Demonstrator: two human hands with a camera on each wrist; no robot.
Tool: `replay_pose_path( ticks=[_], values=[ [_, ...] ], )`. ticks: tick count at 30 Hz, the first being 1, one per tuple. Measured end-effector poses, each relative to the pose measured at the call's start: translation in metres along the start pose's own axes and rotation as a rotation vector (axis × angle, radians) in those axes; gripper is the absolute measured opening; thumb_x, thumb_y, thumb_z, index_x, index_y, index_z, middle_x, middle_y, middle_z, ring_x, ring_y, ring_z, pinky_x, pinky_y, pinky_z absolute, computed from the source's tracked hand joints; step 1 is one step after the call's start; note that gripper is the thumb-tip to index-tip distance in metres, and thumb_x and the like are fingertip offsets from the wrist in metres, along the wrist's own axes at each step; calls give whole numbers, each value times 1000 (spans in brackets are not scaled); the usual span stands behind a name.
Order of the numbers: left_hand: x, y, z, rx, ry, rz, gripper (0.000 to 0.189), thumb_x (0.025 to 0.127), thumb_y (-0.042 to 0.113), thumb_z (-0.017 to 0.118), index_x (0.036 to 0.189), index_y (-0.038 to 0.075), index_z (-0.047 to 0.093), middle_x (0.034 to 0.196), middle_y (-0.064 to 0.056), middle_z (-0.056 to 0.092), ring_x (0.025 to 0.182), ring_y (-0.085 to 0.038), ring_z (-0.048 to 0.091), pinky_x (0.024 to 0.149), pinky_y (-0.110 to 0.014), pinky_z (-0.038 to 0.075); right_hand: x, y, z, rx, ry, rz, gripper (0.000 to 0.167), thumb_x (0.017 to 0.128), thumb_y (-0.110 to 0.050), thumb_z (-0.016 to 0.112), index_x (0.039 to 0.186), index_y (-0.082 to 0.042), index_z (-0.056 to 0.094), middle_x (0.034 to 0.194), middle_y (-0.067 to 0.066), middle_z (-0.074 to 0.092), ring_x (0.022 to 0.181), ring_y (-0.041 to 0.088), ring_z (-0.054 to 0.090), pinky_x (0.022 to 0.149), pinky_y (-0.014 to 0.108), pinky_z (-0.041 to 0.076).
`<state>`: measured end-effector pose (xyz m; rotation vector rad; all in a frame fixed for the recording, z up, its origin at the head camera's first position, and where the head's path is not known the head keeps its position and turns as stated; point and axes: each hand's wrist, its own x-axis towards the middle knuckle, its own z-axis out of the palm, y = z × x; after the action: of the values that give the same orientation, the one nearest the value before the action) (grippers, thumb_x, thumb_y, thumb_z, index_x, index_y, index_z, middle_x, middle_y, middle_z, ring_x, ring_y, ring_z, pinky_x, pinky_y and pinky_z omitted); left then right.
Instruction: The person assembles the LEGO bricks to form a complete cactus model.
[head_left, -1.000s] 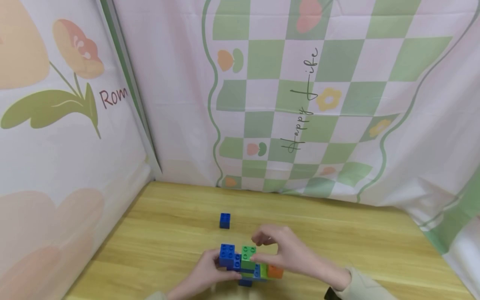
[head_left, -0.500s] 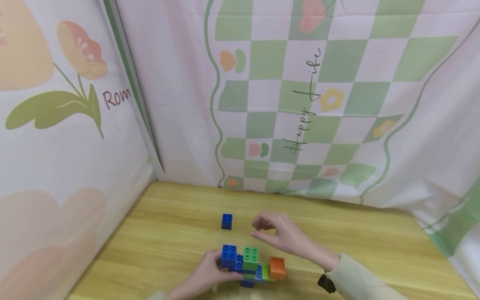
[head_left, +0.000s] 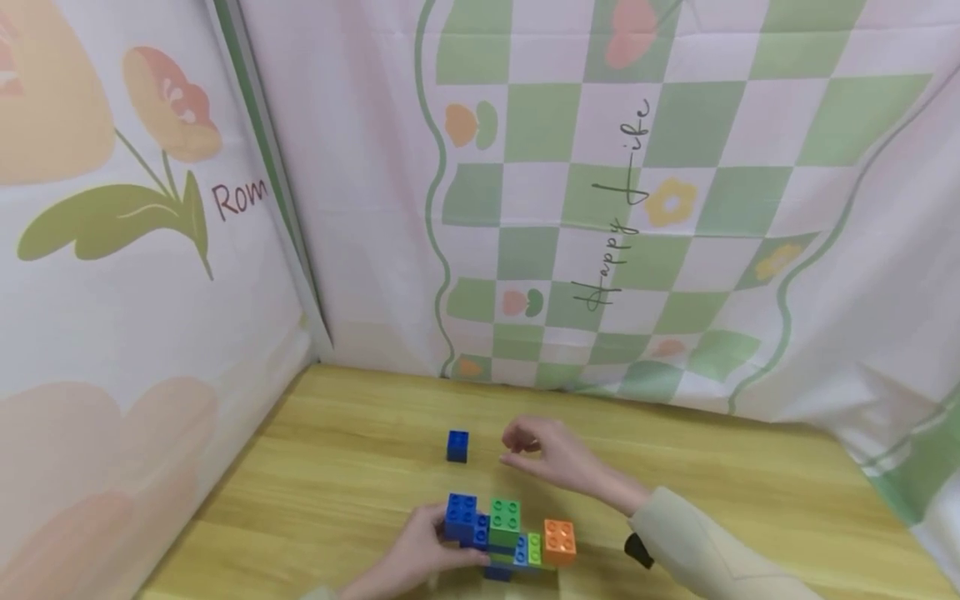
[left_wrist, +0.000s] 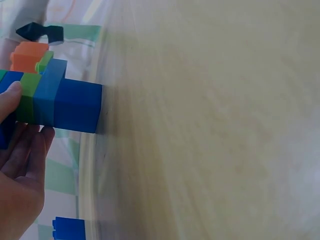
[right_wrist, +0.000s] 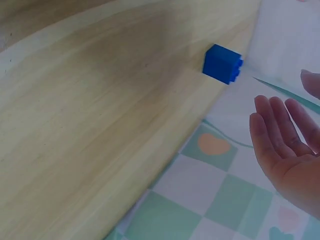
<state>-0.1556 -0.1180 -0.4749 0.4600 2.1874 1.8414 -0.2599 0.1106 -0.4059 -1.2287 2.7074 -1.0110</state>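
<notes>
My left hand (head_left: pixel 418 548) grips a built-up assembly of toy building bricks, its thumb across the near side in the left wrist view. On top of that assembly stand a blue brick (head_left: pixel 461 515) at the left and a green brick (head_left: pixel 505 523) beside it. An orange brick (head_left: pixel 559 542) sits at its right end, and a blue brick (left_wrist: pixel 78 106) forms its underside. Farther back, a loose blue brick (head_left: pixel 457 447) rests studs-up on the table. My right hand (head_left: pixel 557 454) hovers to the right of that brick, fingers loosely bent and holding nothing.
The wooden table (head_left: pixel 360 450) meets a hanging checkered cloth (head_left: pixel 540 250) at its back edge. A flowered cloth wall (head_left: pixel 150 333) closes off the left side. A dark object (head_left: pixel 638 551) shows under the right sleeve.
My right hand has let go of the green brick on the assembly and moved back, away from it, toward the loose blue brick. My left hand keeps its grip.
</notes>
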Motion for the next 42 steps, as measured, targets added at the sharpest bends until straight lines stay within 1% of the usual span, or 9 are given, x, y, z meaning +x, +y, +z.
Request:
replay_pose_path(
  ticks=[3, 8, 13, 18, 22, 30, 36, 39, 42],
  values=[
    [1, 0, 0, 0, 2, -3, 40, 78, 14, 83, 116, 10, 69, 111, -9, 75, 94, -1, 69, 87, -15, 55, 5, 7, 4, -7, -15, 1, 18, 88, -18, 74, 100, -7, 66, 94, 10, 73, 84, 12, 69, 77, 29, 62],
    [2, -2, 0, 9, 11, -15, 40, 77, 15, 83, 115, 11, 70, 110, -8, 76, 94, -1, 69, 87, -15, 54, 13, 17, 10, 3, -37, -1, 20, 89, -18, 73, 101, -6, 65, 97, 14, 73, 85, 17, 70, 78, 33, 63],
    [1, -4, 0, 8, 12, 5, 39, 77, 15, 84, 113, 10, 70, 108, -9, 76, 93, -1, 70, 86, -15, 54, 20, 24, 17, 14, -36, 1, 21, 87, -17, 74, 100, -3, 64, 96, 16, 72, 85, 22, 71, 78, 36, 63],
    [2, -6, 0, 21, 12, -5, 39, 76, 19, 85, 112, 13, 71, 107, -5, 77, 94, -3, 70, 86, -15, 55, 27, 31, 25, 32, -46, 29, 25, 87, -17, 75, 102, 0, 64, 97, 17, 72, 86, 24, 71, 79, 37, 62],
    [3, -6, -1, 26, 8, -9, 39, 77, 20, 85, 113, 13, 71, 107, -4, 77, 95, -3, 70, 87, -15, 55, 32, 36, 30, 44, -50, 55, 27, 87, -19, 75, 103, 0, 64, 99, 16, 72, 88, 24, 71, 80, 36, 62],
    [2, -3, -1, 23, 0, -2, 40, 77, 20, 84, 114, 14, 71, 109, -5, 76, 97, -3, 70, 88, -15, 54, 41, 42, 37, 42, -58, 85, 30, 86, -21, 76, 104, 0, 64, 100, 15, 72, 87, 21, 70, 78, 24, 59],
    [2, -4, -2, 13, -8, 20, 40, 78, 19, 84, 115, 13, 70, 110, -6, 76, 97, -3, 70, 88, -16, 55, 47, 41, 41, 46, -69, 91, 30, 86, -21, 76, 105, -1, 64, 101, 14, 72, 87, 20, 70, 78, 24, 60],
    [1, -4, -2, 5, -15, 16, 40, 78, 19, 84, 115, 13, 70, 111, -7, 76, 98, -3, 70, 88, -16, 55, 50, 40, 44, 52, -81, 114, 29, 86, -21, 76, 106, -3, 64, 101, 11, 72, 88, 18, 70, 78, 24, 59],
    [1, -3, -4, 4, -20, 2, 40, 79, 20, 84, 116, 14, 70, 112, -6, 76, 98, -4, 70, 89, -16, 55, 52, 40, 48, 65, -91, 135, 29, 86, -21, 76, 106, -4, 64, 101, 10, 72, 89, 17, 70, 79, 27, 60]
  ],
)
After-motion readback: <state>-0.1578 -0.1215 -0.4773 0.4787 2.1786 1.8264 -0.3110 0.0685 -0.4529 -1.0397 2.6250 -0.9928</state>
